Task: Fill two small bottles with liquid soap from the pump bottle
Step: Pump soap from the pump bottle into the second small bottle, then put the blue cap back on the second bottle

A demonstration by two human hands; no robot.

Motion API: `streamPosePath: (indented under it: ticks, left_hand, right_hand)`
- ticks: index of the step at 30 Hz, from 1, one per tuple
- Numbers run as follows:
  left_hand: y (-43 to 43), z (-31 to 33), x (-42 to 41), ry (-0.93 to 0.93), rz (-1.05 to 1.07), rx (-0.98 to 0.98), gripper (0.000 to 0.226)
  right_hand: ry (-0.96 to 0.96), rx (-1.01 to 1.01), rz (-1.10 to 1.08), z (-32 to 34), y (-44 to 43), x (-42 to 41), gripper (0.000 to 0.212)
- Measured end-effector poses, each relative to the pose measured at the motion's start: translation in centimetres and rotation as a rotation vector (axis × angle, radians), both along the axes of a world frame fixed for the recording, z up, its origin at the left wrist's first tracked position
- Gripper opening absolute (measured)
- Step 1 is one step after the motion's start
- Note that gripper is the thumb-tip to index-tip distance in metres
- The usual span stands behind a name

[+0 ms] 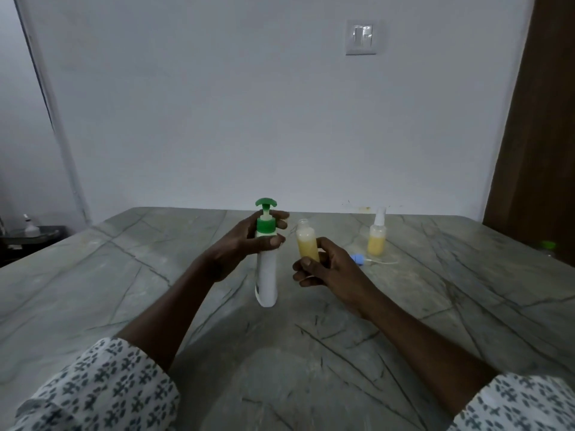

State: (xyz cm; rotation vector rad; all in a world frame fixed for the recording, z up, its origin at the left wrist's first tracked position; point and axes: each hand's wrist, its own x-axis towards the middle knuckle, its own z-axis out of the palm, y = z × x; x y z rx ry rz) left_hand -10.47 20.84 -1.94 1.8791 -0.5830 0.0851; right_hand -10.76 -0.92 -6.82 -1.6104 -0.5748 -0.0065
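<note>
Grey veined stone forms the counter (124, 290). Near its middle the left hand (249, 241) grips the white pump bottle (267, 275), fingers and thumb curled round it just under the green collar; the pump head stands up above the hand. Whether the bottle's base rests on the counter I cannot tell. Just beside it the right hand (329, 269) pinches the small open bottle (306, 244), upright, uncapped and mostly full of yellow soap. Toward the far right edge stands the second small bottle (376, 241), part full, with a spray top on. A blue spray cap (357, 259) with its thin tube lies on the counter near it.
</note>
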Motion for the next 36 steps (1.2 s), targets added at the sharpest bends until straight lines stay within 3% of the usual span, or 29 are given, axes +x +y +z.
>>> streamPosePath:
  ticks: [2, 7, 12, 22, 26, 28, 31, 36]
  left_hand:
    - [0.5, -0.6, -0.2, 0.026, 0.003, 0.033, 0.094]
    - [0.8, -2.1, -0.9, 0.062, 0.072, 0.129, 0.098]
    - [1.8, -2.3, -0.3, 0.068, 0.109, 0.087, 0.106]
    - [2.9, -2.5, 0.0, 0.108, 0.090, 0.056, 0.120]
    - [2.9, -2.5, 0.0, 0.110, 0.075, 0.060, 0.109]
    - [2.8, -2.4, -0.3, 0.096, 0.081, 0.039, 0.119]
    - [2.9, -1.6, -0.7, -0.067, 0.227, -0.039, 0.126]
    - [2.8, 0.3, -1.7, -0.619, 0.591, -0.181, 0.061]
  right_hand:
    - [-0.002, -0.005, -0.015, -0.1, -0.1, 0.1, 0.026]
    - [-0.047, -0.048, -0.107, -0.2, -0.3, 0.8, 0.030]
    - [-0.153, -0.197, -0.252, -0.3, -1.3, 1.4, 0.030]
    - [-0.162, -0.476, -0.315, -0.7, -1.6, 1.7, 0.033]
    - [-0.173, -0.541, -0.327, -0.7, -1.7, 1.6, 0.034]
    - [-0.179, -0.576, -0.325, -0.8, -1.7, 1.7, 0.034]
    - [-0.171, -0.608, -0.325, -0.8, -1.7, 1.7, 0.035]
    - [-0.128, -0.580, -0.283, -0.7, -1.8, 1.4, 0.049]
